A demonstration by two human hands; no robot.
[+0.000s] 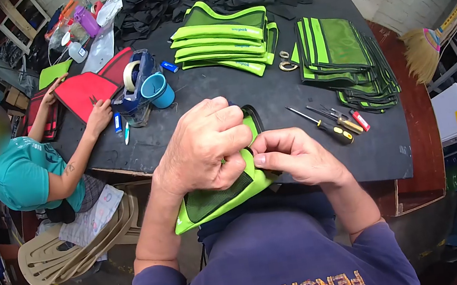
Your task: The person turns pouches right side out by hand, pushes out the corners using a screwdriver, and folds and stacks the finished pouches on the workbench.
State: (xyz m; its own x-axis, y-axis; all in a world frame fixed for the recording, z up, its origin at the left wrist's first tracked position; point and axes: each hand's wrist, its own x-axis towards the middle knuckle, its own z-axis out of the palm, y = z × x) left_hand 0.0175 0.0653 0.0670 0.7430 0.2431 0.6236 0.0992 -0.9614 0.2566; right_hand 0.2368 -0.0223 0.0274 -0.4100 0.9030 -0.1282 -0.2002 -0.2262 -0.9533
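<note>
At six o'clock, by the black flat-topped table's near edge, the left hand curls closed on a lime-green, dark-meshed fabric pouch while the right hand pinches its edge narrowly, fine handling that seems to call for two steady grips.

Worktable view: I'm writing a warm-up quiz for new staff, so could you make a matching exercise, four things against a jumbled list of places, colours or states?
Column one
1. Cup
2. Broom
3. Plastic chairs
4. Green pouch

Column two
A. Beige and stacked
B. Held by the left hand and right hand
C. Light blue, beside the tape dispenser
D. Beyond the right edge of the table

Right pairs: 1-C, 2-D, 3-A, 4-B
</note>
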